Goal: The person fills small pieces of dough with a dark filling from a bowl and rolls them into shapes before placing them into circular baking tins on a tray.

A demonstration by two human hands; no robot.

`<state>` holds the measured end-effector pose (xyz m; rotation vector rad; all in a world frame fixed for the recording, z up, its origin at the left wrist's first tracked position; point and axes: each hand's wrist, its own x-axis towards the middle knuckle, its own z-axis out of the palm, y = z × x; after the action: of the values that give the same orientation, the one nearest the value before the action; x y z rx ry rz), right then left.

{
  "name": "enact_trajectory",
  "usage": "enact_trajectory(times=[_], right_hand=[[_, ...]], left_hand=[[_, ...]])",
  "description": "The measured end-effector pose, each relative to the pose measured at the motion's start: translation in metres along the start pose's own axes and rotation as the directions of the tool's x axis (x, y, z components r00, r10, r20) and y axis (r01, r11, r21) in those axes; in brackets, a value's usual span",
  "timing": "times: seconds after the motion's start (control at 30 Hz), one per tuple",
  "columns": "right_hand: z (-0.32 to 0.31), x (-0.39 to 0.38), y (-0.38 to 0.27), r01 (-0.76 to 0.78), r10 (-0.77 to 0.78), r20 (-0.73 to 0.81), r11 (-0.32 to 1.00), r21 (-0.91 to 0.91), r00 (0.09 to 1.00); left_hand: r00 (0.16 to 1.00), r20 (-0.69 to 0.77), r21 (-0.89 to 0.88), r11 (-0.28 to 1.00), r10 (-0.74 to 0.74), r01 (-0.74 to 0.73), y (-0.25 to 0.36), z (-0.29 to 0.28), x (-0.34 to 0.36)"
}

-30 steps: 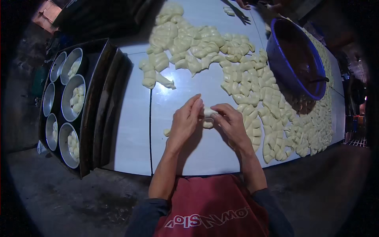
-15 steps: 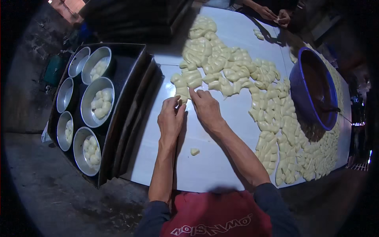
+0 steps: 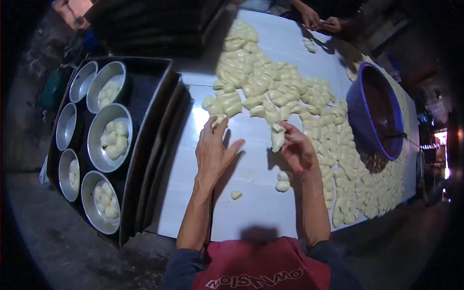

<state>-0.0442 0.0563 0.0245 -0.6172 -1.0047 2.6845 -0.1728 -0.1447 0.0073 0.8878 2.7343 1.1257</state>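
Note:
My right hand (image 3: pixel 298 151) pinches a pale piece of dough (image 3: pixel 277 137) between thumb and fingers, a little above the white table. My left hand (image 3: pixel 211 149) lies with fingers stretched and thumb spread away; its fingertips reach the near left end of the dough mass (image 3: pixel 251 67), at a small dough lump (image 3: pixel 219 119). Whether the fingertips press on that lump I cannot tell. Just left of my right wrist, two small dough balls (image 3: pixel 283 181) sit together. A single dough bit (image 3: pixel 236 195) lies between my forearms.
At left, several round metal pans (image 3: pixel 109 137), some holding dough balls, stand on a stack of dark trays (image 3: pixel 153 145). A purple basin (image 3: pixel 355 108) with dark contents stands among dough at right. Another person's hands (image 3: pixel 320 22) work at the far edge. The white table (image 3: pixel 261 212) surrounds the dough.
My right hand has moved right, away from my left, and now holds a dough piece. Two dough balls now show by my right wrist. My left thumb has spread outward. The view has shifted slightly.

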Motion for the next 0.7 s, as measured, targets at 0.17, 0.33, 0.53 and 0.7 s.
enact_trajectory(times=[0.17,0.33,0.53,0.7], right_hand=[[0.004,-0.045,0.011,-0.005,-0.002,-0.03,0.977,-0.214,1.0],[-0.003,-0.071,0.007,0.021,-0.099,-0.191,0.927,-0.375,0.977],[-0.037,-0.091,0.002,0.179,-0.343,-0.228,0.828,-0.531,0.911],[-0.038,-0.106,-0.027,0.332,-0.419,-0.156,0.857,-0.395,0.895]], left_hand=[[0.923,0.277,-0.517,0.851,0.266,-0.091,0.063,0.006,-0.01],[0.859,0.511,-0.601,0.729,0.036,0.327,0.082,0.014,-0.029],[0.739,0.67,-0.585,0.566,-0.068,0.581,0.099,0.057,-0.059],[0.961,-0.065,-0.793,0.571,0.27,-0.214,0.153,0.088,-0.052]])
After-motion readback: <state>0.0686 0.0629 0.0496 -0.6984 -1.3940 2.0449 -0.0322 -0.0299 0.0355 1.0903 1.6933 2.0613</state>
